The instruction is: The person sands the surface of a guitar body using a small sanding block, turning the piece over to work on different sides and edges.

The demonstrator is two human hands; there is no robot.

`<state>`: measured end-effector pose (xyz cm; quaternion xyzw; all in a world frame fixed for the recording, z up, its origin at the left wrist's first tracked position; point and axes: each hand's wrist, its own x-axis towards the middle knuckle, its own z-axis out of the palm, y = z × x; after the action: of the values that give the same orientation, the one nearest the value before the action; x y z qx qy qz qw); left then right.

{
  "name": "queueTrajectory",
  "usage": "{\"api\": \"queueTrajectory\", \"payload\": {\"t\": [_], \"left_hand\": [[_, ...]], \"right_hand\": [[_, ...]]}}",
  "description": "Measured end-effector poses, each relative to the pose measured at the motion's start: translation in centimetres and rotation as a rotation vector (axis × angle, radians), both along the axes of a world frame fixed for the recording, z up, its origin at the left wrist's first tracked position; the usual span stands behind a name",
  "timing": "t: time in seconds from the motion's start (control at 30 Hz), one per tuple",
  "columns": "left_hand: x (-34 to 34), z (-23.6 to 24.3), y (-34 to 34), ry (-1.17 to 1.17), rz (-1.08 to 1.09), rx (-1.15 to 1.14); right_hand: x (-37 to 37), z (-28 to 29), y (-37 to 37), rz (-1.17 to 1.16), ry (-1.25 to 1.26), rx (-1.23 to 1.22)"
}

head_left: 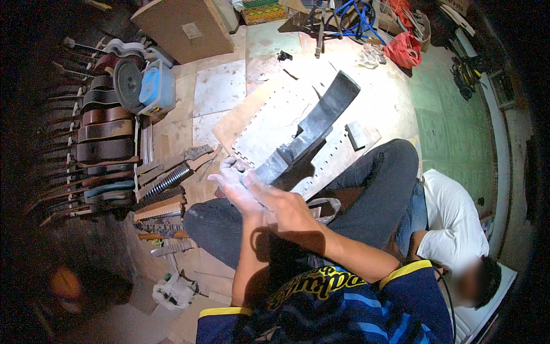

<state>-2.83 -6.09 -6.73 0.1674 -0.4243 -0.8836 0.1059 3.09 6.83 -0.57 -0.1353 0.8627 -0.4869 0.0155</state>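
My left hand (232, 186) is palm up above my lap, coated in pale dust. Its thumb stands out, and its fingers are loosely bent and apart. Against its palm and wrist lies my right hand (283, 206), its fingers partly hidden and smeared by motion. Just beyond both hands, a long dark grey workpiece (312, 123) with stepped notches and a curved far end slants away to the right. Its near end comes close to my fingers; contact cannot be made out. A small grey block (358, 136) rests to its right on the pale jigsaw-edged mat (275, 120).
Several guitars (106, 132) stand in a row at left, near a blue plastic container (152, 86). Fretted necks (166, 178) lie beside my left knee. A person in a white shirt (452, 212) is close at right. A red bag (403, 50) sits at the back.
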Motion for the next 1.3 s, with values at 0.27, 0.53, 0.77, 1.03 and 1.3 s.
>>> {"api": "queueTrajectory", "payload": {"t": [0.27, 0.53, 0.77, 1.03, 1.3], "left_hand": [[-0.2, 0.5, 1.1, -0.086, 0.041, -0.041], [-0.3, 1.8, 2.5, -0.063, 0.09, -0.08], [-0.6, -0.5, 0.4, 0.098, -0.014, 0.007], [-1.8, 2.4, 3.1, -0.062, 0.047, -0.06], [-2.5, 4.2, 6.0, 0.277, -0.029, -0.134]], "right_hand": [[-0.2, -2.0, 0.1, -0.004, 0.128, -0.052], [-1.1, -1.5, 2.4, 0.002, 0.004, 0.109], [0.0, -3.7, -0.6, -0.071, 0.278, -0.225], [-0.3, 0.2, 5.4, -0.268, 0.056, -0.442], [3.3, -1.8, 9.4, -0.566, -0.197, -0.599]]}}
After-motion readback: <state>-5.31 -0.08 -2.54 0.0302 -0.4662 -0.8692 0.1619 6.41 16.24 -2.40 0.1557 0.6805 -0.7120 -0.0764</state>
